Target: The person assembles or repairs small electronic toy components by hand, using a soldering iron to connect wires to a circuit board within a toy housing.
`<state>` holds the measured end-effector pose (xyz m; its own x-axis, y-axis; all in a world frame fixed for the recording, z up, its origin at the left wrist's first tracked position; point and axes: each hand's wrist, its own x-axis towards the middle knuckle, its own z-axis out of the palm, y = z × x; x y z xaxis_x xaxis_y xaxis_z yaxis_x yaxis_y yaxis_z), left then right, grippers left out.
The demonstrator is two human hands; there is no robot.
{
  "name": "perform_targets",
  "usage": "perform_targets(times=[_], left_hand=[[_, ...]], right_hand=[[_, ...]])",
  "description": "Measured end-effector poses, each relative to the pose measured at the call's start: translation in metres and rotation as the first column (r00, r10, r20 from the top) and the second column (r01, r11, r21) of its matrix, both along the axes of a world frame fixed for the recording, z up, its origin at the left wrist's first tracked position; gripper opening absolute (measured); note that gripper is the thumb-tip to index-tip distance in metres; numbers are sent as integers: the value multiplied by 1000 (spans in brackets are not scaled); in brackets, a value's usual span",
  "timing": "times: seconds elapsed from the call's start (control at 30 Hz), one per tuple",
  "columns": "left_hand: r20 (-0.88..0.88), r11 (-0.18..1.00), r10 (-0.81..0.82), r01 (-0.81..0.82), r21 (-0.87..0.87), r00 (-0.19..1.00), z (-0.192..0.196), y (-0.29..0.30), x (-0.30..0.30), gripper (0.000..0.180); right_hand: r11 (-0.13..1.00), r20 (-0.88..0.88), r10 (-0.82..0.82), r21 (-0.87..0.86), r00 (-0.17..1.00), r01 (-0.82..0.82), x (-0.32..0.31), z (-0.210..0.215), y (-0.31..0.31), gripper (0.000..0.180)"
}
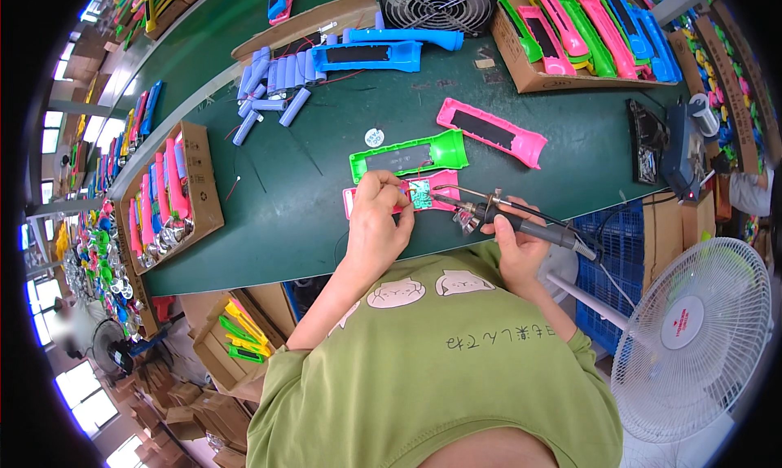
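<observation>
This is a small assembly workshop or factory floor. A long green worktable (269, 224) carries cardboard boxes (521, 69) full of coloured plastic shells (570, 28), a heap of blue cylindrical battery cells (273, 81), and a cooling fan (440, 2). A soldering iron (521, 222) is in use. More cartons (204, 403) stand on the floor.

1 head-worn fisheye view looks steeply down, close over the hands, onto the green bench (326, 175).
</observation>
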<state>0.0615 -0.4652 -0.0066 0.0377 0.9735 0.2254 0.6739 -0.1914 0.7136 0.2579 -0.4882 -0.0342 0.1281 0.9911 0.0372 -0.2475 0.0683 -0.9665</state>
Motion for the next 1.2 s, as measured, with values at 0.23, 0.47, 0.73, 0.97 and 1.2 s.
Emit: perform_targets(times=[0.23, 0.47, 0.73, 0.97, 1.2], left_hand=[[91, 999, 38, -40, 20, 995, 0, 3, 1, 14], [742, 742, 667, -28, -670, -74, -17, -69, -35, 36], [42, 899, 264, -262, 352, 964, -7, -52, -33, 30], [-120, 933, -53, 92, 348, 991, -8, -10, -5, 25], [-332, 898, -93, 223, 380, 939, -15, -6, -8, 28]], right_hand=[[993, 42, -53, 112, 998, 48, -5, 1, 9, 20], [990, 91, -46, 137, 995, 33, -1, -30, -2, 23], [996, 35, 1, 87, 999, -4, -7, -24, -1, 26], [974, 240, 10, 218, 971, -64, 8, -11, 5, 24], [989, 254, 24, 132, 967, -60, 9, -12, 0, 21]])
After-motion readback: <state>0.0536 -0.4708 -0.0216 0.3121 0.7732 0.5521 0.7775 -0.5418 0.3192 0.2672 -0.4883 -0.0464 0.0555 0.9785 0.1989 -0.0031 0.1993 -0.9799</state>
